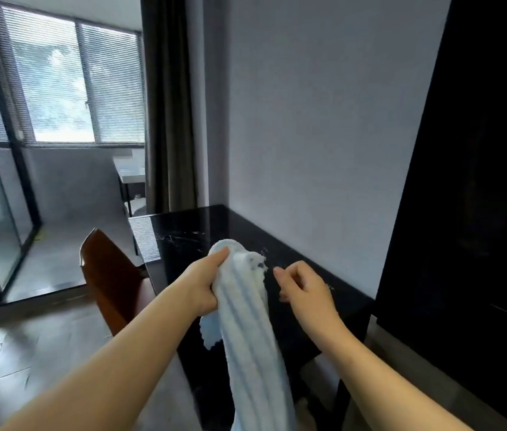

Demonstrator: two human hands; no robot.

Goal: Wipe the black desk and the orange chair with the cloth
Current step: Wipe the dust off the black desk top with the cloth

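Head view. We held the cloth (246, 321) in our left hand (205, 283). The thumb lay along its bunched top and the fingers (210, 301) were curled round it from below, so the ribbed pale length hung down from the grip past the lower edge of the view. Our right hand (305, 289) hovered just beside the cloth's ragged upper edge, apart from it. Its fingers were loosely curled toward the palm and, as far as the soft focus allowed, held nothing. The black desk (190, 241) lay beneath and beyond both sets of fingertips, against the grey wall (308, 119). The orange chair (109, 275) stood outward of the left knuckles, beside the desk's edge.
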